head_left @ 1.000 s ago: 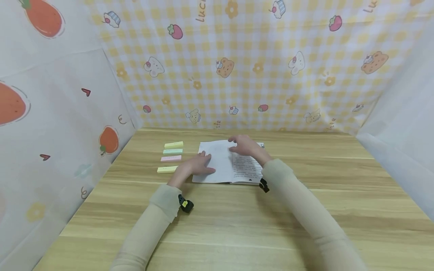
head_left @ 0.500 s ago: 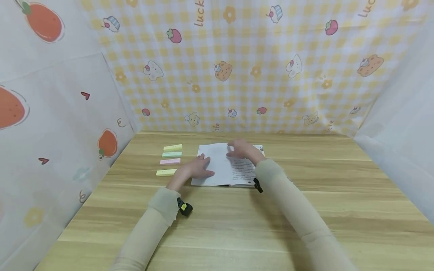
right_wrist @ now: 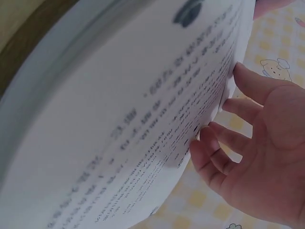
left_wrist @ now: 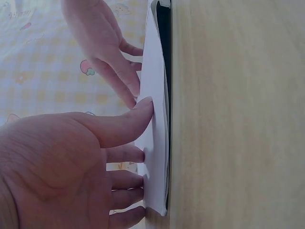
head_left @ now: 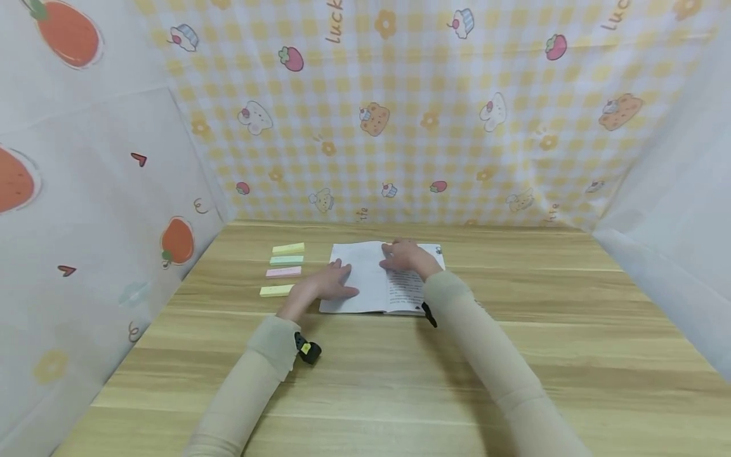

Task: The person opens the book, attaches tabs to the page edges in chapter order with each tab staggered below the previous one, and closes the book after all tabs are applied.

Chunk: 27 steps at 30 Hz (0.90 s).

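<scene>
An open book (head_left: 368, 289) lies on the table, its left page blank and its right page (right_wrist: 119, 143) covered in printed text. My left hand (head_left: 327, 283) rests on the blank page with fingers spread. In the left wrist view the thumb and fingertips of that hand (left_wrist: 62, 167) press the paper. Near the book's middle fold, my right hand (head_left: 407, 258) touches the pages with its fingertips and hides part of the printed text. The right wrist view shows this hand (right_wrist: 267, 143) with gently bent fingers against the paper, gripping nothing.
Left of the book, several slim paper strips lie in a column: a yellow strip (head_left: 288, 249), a green strip (head_left: 287, 260), a pink strip (head_left: 283, 272) and another yellow strip (head_left: 276, 291). A checkered cloth (head_left: 434, 146) hangs behind the wooden table (head_left: 365, 393).
My right hand has come down and slightly left, its fingertips now at the fold. The left hand stays on the blank page. The head view has shifted slightly.
</scene>
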Tool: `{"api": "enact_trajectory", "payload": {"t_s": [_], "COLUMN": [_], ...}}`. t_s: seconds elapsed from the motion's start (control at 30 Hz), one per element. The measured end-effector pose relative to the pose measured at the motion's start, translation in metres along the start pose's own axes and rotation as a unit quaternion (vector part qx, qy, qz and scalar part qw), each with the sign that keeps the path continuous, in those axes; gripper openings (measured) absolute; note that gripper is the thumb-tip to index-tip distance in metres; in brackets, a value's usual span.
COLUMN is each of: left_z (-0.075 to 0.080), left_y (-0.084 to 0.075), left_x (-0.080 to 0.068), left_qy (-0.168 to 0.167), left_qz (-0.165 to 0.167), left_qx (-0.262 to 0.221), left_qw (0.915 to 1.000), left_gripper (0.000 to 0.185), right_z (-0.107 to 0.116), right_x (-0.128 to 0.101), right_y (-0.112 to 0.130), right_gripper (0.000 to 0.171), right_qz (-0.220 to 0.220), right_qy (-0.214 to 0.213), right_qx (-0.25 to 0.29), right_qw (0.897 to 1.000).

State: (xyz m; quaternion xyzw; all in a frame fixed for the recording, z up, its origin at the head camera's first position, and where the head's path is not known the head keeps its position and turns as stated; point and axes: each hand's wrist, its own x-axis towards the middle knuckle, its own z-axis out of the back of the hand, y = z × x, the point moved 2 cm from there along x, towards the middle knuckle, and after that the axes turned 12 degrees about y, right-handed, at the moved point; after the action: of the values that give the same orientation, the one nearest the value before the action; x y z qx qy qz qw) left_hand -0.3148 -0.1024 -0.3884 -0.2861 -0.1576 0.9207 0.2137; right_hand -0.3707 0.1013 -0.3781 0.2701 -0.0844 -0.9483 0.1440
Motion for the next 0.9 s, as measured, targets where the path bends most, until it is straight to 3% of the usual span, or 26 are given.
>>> {"api": "enact_trajectory", "payload": {"t_s": [0.23, 0.67, 0.9], "left_z": [0.0, 0.004, 0.002], "left_y": [0.001, -0.002, -0.004], "left_x": [-0.002, -0.004, -0.003], "left_qy": [0.007, 0.001, 0.002], "left_qz": [0.002, 0.001, 0.001], "left_qx": [-0.004, 0.015, 0.016], "left_qw": [1.0, 0.9999, 0.9999], "left_gripper": [0.074, 0.073, 0.073], "right_z": [-0.003, -0.005, -0.008], "right_x": [0.004, -0.002, -0.008], "right_y": [0.003, 0.003, 0.002], "right_gripper": [0.063, 0.063, 0.067], "right_qz": [-0.008, -0.002, 0.014], "right_qy": [0.002, -0.006, 0.015], "right_qx": [-0.039, -0.038, -0.085], "right_qw": [0.999, 0.999, 0.996]}}
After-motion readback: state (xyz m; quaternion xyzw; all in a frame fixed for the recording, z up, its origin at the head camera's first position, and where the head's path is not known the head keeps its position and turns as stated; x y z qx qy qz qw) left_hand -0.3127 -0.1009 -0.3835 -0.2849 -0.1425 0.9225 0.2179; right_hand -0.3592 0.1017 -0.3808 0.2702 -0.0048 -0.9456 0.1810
